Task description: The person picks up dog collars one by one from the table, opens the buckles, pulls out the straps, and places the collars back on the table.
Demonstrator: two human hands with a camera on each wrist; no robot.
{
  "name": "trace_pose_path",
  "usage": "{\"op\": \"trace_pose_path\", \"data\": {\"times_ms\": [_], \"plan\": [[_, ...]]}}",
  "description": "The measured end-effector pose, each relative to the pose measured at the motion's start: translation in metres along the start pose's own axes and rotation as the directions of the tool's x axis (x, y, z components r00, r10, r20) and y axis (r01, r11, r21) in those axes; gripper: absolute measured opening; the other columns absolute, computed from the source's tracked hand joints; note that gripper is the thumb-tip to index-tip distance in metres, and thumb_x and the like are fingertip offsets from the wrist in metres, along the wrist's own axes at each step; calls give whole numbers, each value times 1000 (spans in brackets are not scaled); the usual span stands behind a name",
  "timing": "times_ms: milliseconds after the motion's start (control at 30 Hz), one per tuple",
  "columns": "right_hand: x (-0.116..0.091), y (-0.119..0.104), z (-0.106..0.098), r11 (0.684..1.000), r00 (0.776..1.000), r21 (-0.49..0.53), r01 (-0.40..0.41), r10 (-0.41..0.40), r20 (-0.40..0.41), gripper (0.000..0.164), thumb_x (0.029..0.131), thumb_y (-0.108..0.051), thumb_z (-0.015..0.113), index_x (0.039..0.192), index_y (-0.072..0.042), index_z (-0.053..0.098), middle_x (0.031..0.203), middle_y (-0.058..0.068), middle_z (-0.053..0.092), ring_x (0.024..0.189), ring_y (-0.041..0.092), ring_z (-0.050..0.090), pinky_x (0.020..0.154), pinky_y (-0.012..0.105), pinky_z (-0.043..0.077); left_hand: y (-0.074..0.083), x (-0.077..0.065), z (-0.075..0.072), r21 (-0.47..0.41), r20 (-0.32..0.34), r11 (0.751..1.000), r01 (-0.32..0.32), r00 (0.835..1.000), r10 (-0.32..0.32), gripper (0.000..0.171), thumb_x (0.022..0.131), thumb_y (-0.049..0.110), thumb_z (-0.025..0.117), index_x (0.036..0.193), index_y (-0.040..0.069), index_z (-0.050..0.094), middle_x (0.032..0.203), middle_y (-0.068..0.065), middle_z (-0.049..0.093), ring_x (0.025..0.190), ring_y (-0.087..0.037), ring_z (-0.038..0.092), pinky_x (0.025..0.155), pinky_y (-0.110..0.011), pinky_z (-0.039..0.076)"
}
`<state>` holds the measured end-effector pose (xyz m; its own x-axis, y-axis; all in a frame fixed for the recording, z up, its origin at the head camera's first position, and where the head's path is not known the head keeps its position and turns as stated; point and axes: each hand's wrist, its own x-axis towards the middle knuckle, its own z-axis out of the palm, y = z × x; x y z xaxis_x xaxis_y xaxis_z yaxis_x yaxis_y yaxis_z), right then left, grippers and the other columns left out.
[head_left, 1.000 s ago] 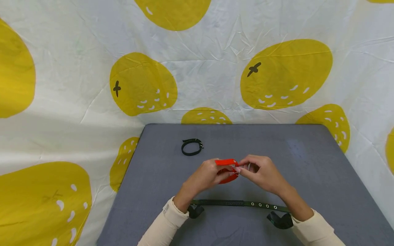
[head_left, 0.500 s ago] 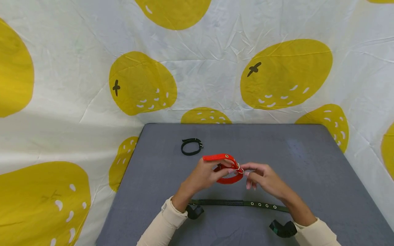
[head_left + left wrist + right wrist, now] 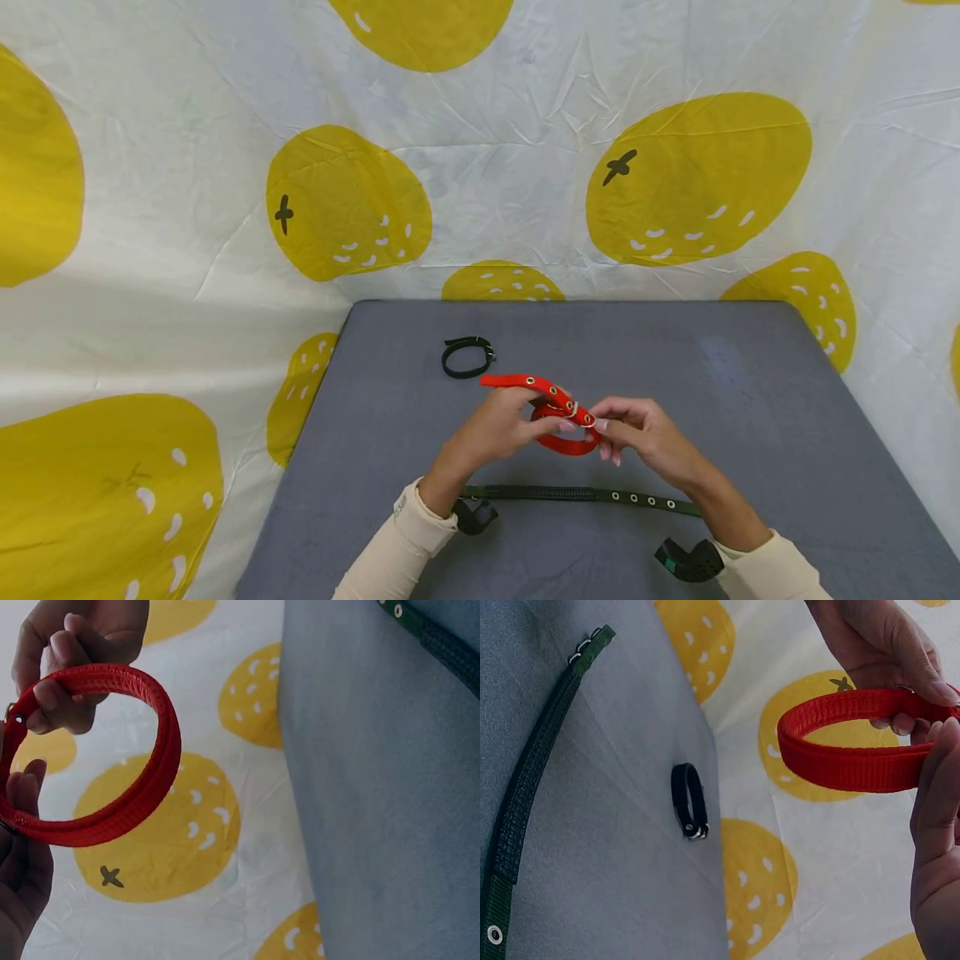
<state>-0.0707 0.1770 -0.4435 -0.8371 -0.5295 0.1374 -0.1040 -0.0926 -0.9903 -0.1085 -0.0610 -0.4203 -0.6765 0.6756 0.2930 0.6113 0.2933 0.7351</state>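
Both hands hold a red dog collar above the table, bent into a loop with its tail passing through the metal buckle. The eyeleted tail stretches leftward over the left hand, whose thumb and fingers pinch the collar on its left side. At the buckle end, the right hand pinches the band between thumb and fingers. The left wrist view shows the round padded loop between the hands. In the right wrist view the right hand's fingers lie against the near side of the band.
A black buckled collar lies on the grey table behind the hands. A long green collar with eyelets lies stretched out below the forearms. Behind the table hangs a white cloth printed with yellow fruit.
The red tail has come further left out through the buckle, showing more eyelets. The right hand has shifted slightly right and down, and the loop has come into fuller view.
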Motion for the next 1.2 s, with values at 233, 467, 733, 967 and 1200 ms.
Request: {"op": "trace_pose_path", "data": {"times_ms": [233, 467, 733, 967, 1200], "plan": [[1, 0, 3, 1000, 1000, -29, 4, -4, 12, 15, 96, -2, 49, 102, 3, 62, 69, 19, 57, 57, 21, 56, 49, 35, 49, 6, 2, 3, -62, 70, 997, 34, 997, -30, 30, 85, 33, 69, 109, 15, 65, 99, 9, 63, 78, 6, 60, 70, -16, 51], [2, 1, 6, 999, 998, -7, 49, -49, 29, 14, 96, 2, 48, 100, 3, 61, 69, 17, 55, 57, 22, 55, 47, 35, 48, 6, 3, 5, -151, 62, 988, 23, 998, -14, 25, 85, 28, 71, 105, 14, 66, 93, 8, 63, 75, 0, 60, 68, -19, 52], [3, 2, 9, 997, 997, -23, 79, -78, 23, 14, 96, 3, 46, 92, 2, 60, 66, 17, 53, 53, 31, 48, 44, 34, 46, 6, 5, 9, -209, 44, 978, -13, 999, 23, 24, 84, 24, 73, 104, 12, 67, 93, 5, 65, 77, 1, 62, 68, -21, 53], [3, 2, 10, 996, 997, -33, 78, -79, -13, 15, 96, 1, 48, 86, 0, 59, 67, 5, 56, 50, 30, 44, 42, 36, 41, 6, 5, 12, -249, 21, 968, -25, 999, 31, 22, 84, 22, 73, 103, 13, 67, 93, 3, 65, 76, -1, 62, 67, -22, 53], [5, 2, 11, 997, 997, -19, 74, -74, -30, 17, 96, 0, 48, 83, 2, 58, 68, 5, 55, 48, 24, 42, 41, 32, 39, 6, 4, 13, -260, 14, 965, -38, 999, 43, 21, 86, 22, 71, 105, 13, 66, 96, 3, 65, 79, -3, 62, 69, -23, 53]]}}
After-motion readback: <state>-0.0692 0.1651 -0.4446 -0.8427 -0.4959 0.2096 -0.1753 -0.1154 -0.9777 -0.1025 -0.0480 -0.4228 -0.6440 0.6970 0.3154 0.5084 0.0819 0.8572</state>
